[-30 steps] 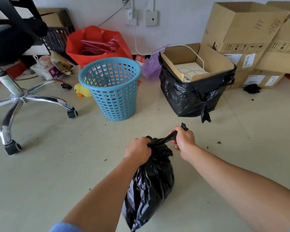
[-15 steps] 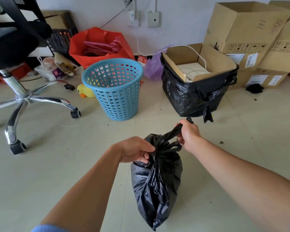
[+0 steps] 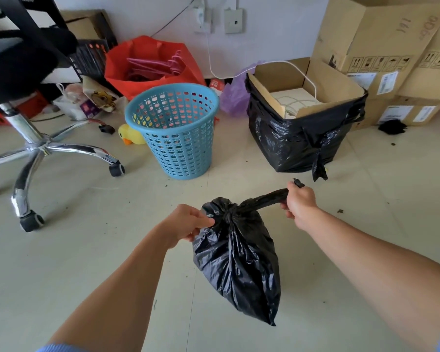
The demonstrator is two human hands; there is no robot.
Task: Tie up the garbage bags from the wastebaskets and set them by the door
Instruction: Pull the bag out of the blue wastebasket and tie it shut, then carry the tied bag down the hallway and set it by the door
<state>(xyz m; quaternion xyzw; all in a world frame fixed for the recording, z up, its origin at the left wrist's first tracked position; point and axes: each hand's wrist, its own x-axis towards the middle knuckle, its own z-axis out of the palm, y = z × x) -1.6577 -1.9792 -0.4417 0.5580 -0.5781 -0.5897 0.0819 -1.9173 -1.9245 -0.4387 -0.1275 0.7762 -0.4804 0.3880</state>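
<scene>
A small black garbage bag [image 3: 239, 260] hangs in the air in front of me, with a knot at its neck. My left hand [image 3: 186, 222] pinches the bag just left of the knot. My right hand [image 3: 299, 203] is closed on the twisted tail of the bag, which stretches tight from the knot up to the right. A blue perforated wastebasket [image 3: 174, 130] stands on the floor behind, with no bag in it. To its right a cardboard box wrapped in a second black garbage bag [image 3: 295, 141] sits on the floor.
An office chair with a chrome base [image 3: 36, 151] stands at the left. A red bag of pink hangers [image 3: 150, 64], a yellow toy duck [image 3: 131, 134] and stacked cardboard boxes [image 3: 381, 41] line the wall. Small crumbs lie on the pale floor [image 3: 87, 250].
My hands have drawn apart. The loose loop at the bag's neck has closed into a tight knot, and my right hand has pulled the tail out to the right.
</scene>
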